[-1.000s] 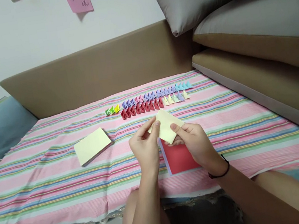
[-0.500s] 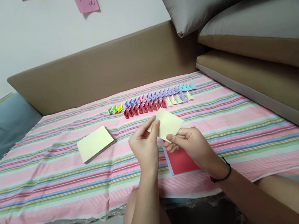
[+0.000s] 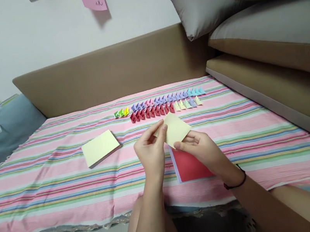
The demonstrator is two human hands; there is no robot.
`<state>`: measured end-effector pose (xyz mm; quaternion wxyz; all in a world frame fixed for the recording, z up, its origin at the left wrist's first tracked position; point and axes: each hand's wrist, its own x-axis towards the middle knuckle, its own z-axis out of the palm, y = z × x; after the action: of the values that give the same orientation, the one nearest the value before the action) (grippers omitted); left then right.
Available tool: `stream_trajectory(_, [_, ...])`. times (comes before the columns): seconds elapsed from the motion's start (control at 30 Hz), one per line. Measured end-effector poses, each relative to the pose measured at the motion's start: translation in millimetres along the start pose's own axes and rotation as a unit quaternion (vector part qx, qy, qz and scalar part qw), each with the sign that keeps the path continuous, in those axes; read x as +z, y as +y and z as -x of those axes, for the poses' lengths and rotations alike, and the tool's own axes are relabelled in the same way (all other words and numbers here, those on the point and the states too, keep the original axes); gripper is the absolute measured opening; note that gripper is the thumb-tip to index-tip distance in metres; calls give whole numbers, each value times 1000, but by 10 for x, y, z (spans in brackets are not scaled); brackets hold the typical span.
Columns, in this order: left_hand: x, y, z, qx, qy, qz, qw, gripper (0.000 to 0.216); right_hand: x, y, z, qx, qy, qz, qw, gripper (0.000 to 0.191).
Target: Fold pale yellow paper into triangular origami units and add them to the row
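Over the striped bed cover (image 3: 66, 185), the left hand (image 3: 149, 154) pinches the pale yellow sheet (image 3: 176, 128) at its left corner. The right hand (image 3: 204, 151) has slid its grip from the right edge down to the lower corner and pinches there. Red paper (image 3: 190, 165) lies beneath the grip, a yellow stack (image 3: 101, 148) to its left, tiny folded pieces (image 3: 162, 105) beyond.

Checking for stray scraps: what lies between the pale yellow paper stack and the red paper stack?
Head view: only pink striped cloth, with the left hand above it.
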<state>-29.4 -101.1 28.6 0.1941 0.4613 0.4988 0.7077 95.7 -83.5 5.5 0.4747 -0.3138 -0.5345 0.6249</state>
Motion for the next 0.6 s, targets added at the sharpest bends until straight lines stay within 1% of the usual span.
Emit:
stream_trajectory(0.07, [-33, 2, -11, 18, -56, -25, 998, 19, -74, -39, -30, -34, 17, -10, 999, 33])
stream_trajectory(0.1, [-45, 3, -14, 26, -89, -42, 995, 20, -114, -63, -39, -51, 30, -8, 998, 34])
stream_trajectory(0.17, [-51, 6, -12, 34, -144, -69, 987, 21, -190, -112, -43, -78, 61, 16, 995, 26])
stream_trajectory(0.23, [-29, 17, 3, 19, -165, -70, 984, 21, -240, -152, -31, -97, 94, 53, 989, 17])
stream_trajectory(0.37, [62, 54, 47, -76, -157, 24, 984, 28, -254, -184, 0, -122, 142, 89, 978, 13])
stream_trajectory(0.47, [113, 65, 66, -150, -146, 94, 973, 40, -234, -176, 1, -143, 170, 91, 971, 14])
stream_trajectory(0.53, [123, 55, 71, -196, -175, 121, 957, 50, -228, -168, -4, -154, 186, 84, 967, 14])
stream_trajectory(0.6, [120, 36, 75, -230, -232, 127, 937, 52, -234, -166, -11, -164, 205, 74, 962, 14])
